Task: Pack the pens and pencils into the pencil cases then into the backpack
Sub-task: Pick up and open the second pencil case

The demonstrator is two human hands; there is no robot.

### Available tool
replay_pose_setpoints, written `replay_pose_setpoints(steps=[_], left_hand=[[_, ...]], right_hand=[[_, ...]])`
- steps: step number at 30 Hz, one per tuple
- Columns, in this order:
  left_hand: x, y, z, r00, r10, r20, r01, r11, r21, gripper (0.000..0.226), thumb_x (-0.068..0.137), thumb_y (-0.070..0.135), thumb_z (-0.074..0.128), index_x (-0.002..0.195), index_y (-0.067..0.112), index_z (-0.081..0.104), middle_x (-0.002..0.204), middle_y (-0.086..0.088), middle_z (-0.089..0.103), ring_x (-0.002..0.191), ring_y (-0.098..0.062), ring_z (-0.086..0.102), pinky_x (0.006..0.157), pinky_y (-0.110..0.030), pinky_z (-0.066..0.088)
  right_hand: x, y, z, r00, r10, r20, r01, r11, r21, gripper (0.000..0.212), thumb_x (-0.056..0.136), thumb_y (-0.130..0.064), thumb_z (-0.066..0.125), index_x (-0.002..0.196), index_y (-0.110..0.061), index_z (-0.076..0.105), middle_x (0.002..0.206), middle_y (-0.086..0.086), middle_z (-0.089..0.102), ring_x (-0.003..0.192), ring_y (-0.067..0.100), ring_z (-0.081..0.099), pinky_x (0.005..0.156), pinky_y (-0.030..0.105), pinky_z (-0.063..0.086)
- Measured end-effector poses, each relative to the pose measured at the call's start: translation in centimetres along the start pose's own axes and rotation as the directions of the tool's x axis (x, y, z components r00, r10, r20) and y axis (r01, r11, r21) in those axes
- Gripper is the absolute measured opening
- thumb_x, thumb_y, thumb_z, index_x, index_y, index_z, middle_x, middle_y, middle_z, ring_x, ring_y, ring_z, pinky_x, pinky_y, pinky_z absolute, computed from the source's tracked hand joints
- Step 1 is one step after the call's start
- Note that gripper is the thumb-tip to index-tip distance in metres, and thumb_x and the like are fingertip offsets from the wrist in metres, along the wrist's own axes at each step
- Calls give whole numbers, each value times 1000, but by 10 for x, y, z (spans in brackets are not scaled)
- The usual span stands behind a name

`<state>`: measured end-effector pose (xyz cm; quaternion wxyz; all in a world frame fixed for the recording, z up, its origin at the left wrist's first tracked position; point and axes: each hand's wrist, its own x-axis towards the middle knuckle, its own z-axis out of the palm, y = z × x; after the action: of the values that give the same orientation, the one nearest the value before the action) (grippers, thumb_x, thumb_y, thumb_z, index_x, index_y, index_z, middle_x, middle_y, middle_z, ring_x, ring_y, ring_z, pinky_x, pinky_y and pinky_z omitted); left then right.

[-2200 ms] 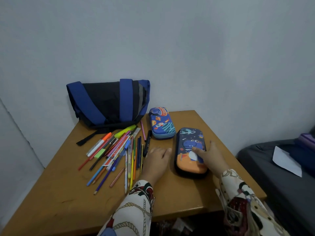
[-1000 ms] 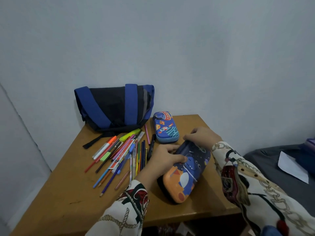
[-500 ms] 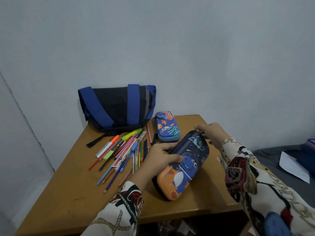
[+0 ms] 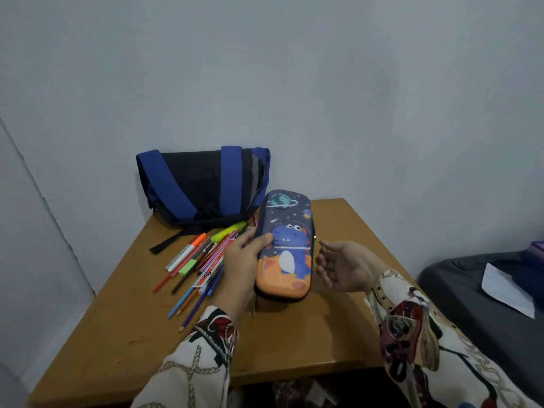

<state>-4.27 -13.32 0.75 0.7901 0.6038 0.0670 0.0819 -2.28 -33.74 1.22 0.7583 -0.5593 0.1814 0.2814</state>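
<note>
Change vs. half a sec ago: your dino pencil case (image 4: 284, 248) has swung from a diagonal lean to nearly straight, long axis pointing away from you, far end raised, near orange end resting on or just above the table (image 4: 294, 343). It now hides the second, lighter-blue case that showed behind it before. Your right hand has come off the case's far corner and down to its right edge.

Item 1 – left hand (image 4: 240, 267): grips the case's left side, thumb on the printed lid, fingers curled behind it.

Item 2 – right hand (image 4: 343, 267): palm up, fingers loosely curled, thumb and forefinger pinching a small metal bit at the case's right edge, prob. the zip pull; too small to be sure.

Item 3 – case: dark blue top w/ planet, blue dinosaur mid, orange base. Whether the zip is open at all, can't tell from this angle.

Item 4 – pens and pencils (image 4: 197, 266): loose fan on the table, left of the case, partly under your left wrist. Incl. yellow highlighter, orange marker, green-capped one, several blue pencils.

Item 5 – backpack (image 4: 203, 187): black w/ blue straps, at the table's far edge against the wall, behind the pens, just left of the case's raised end.

Item 6 – white paper (image 4: 506, 290): on a dark surface far right, well apart from the table.
</note>
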Motion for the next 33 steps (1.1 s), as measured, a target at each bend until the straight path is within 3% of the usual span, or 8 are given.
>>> replay_pose_setpoints(steps=[6, 10, 12, 15, 22, 25, 30, 33], left_hand=[[16, 7, 1, 977, -54, -206, 21, 988, -155, 7, 90, 12, 65, 95, 7, 64, 84, -10, 70, 68, -22, 68, 62, -33, 56], [28, 8, 3, 952, -50, -302, 7, 990, -140, 14, 94, 16, 61, 102, 5, 61, 97, -16, 68, 75, -24, 66, 64, -34, 54], [31, 7, 6, 936, -44, -349, 3, 993, -116, 26, 96, 20, 58, 115, 3, 56, 107, -16, 66, 84, -24, 65, 64, -32, 52], [29, 6, 15, 911, -56, -408, 9, 993, -115, 41, 100, 25, 51, 134, 6, 41, 118, -9, 57, 100, -23, 59, 79, -35, 51], [27, 1, 31, 888, -217, -404, 142, 968, -209, 41, 102, 35, 40, 128, 4, 38, 111, -15, 57, 92, -26, 56, 86, -43, 50], [24, -1, 36, 888, -242, -391, 168, 962, -214, 42, 103, 35, 39, 128, 2, 40, 110, -17, 61, 87, -24, 58, 74, -37, 48], [11, -6, 46, 922, -182, -341, 180, 983, -38, 45, 104, 35, 35, 136, 3, 35, 121, -16, 56, 91, -23, 54, 73, -33, 42], [9, -7, 46, 934, -181, -309, 173, 983, -55, 44, 104, 33, 38, 137, 5, 37, 123, -15, 58, 94, -23, 58, 80, -36, 49]], right_hand=[[3, 23, 21, 992, 87, 86, -83, 996, -44, 20, 75, -31, 63, 62, -19, 53, 62, -3, 57, 65, 15, 51, 60, 26, 37], [4, 31, 28, 985, 104, 134, -101, 994, -27, 25, 80, -33, 61, 60, -20, 53, 63, -4, 56, 64, 15, 52, 62, 26, 37], [3, 34, 33, 982, 111, 152, -105, 993, -48, 25, 79, -33, 61, 59, -20, 53, 62, -5, 55, 63, 14, 53, 62, 27, 37], [2, 37, 40, 974, 120, 192, -104, 990, -91, 25, 76, -34, 63, 57, -21, 54, 60, -6, 55, 59, 14, 56, 62, 26, 38], [-6, 38, 58, 979, 51, 199, -18, 987, -162, 23, 72, -35, 65, 58, -19, 54, 60, -6, 53, 58, 11, 54, 57, 25, 36], [-8, 39, 60, 987, 21, 162, 22, 966, -258, 27, 83, -33, 60, 62, -19, 51, 59, -6, 50, 58, 10, 49, 56, 24, 32], [-3, 45, 58, 986, -2, 168, 57, 945, -321, 32, 93, -36, 52, 65, -20, 52, 59, -8, 50, 59, 9, 47, 57, 24, 31], [0, 46, 46, 984, -93, 153, 142, 925, -353, 22, 94, -33, 57, 79, -18, 61, 69, -7, 59, 62, 9, 51, 56, 22, 35]])
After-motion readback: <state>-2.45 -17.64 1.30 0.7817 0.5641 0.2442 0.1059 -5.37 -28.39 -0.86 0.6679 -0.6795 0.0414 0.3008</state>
